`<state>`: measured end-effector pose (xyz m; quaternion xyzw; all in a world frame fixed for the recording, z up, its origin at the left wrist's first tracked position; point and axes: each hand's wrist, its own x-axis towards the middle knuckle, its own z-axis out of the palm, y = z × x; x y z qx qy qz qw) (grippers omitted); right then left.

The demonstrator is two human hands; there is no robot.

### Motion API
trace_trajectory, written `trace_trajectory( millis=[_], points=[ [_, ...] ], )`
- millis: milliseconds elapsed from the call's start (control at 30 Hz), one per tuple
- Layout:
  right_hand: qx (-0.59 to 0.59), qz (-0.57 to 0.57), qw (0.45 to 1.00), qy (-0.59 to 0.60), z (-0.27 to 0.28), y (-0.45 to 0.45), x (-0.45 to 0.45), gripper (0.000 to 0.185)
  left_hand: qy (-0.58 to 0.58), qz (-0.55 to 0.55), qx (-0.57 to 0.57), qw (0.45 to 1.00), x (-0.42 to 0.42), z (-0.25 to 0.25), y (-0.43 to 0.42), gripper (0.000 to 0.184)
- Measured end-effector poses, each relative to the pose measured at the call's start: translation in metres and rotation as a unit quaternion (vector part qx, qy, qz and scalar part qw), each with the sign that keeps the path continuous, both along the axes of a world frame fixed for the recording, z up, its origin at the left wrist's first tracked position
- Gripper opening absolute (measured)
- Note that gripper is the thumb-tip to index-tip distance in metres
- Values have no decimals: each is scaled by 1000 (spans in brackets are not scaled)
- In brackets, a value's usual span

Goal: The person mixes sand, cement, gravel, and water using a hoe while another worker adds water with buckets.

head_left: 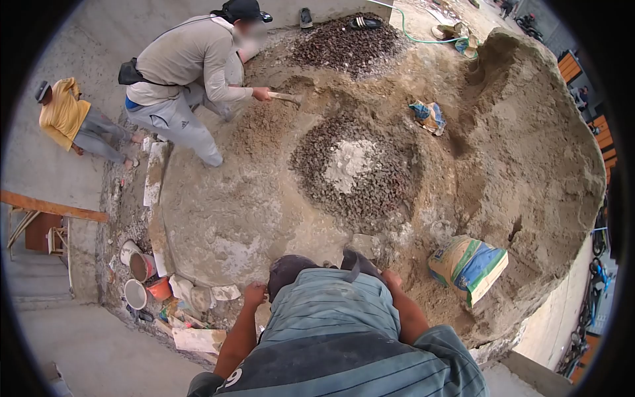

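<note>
My left hand (254,293) hangs beside my left thigh, fingers curled in and nothing visible in them. On the other side, my right hand (391,278) rests against my right thigh; its fingers are mostly hidden. Ahead of my feet is a ring of dark gravel (317,178) with pale grey powder (348,165) heaped in its middle. A torn cement bag (466,264), striped green and blue, lies to the right of my right hand. Beyond the gravel, a co-worker (192,66) bends forward, gripping a wooden-handled tool (284,98) whose far end meets the sand.
A tall sand pile (529,152) rises on the right. Another gravel heap (344,46) lies at the back, near a green hose (423,40). An orange bucket (159,288) and a white bucket (135,294) stand left. A person in yellow (66,112) is at far left.
</note>
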<state>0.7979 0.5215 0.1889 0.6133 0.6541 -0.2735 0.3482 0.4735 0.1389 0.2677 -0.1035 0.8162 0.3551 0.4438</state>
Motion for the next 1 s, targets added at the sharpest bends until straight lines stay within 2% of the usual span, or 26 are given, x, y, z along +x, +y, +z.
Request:
trace_trajectory(
  millis=[333, 833, 1000],
  points=[
    [-4, 16, 1000, 6, 5, 3, -2, 41, 11, -3, 0, 1000, -3, -2, 1, 13],
    [-2, 13, 1000, 17, -24, 4, 9, 40, 28, -18, 10, 999, -5, -3, -2, 17],
    [12, 23, 999, 22, -2, 2, -2, 39, 18, -18, 2, 1000, -9, 0, 1, 19]
  ],
)
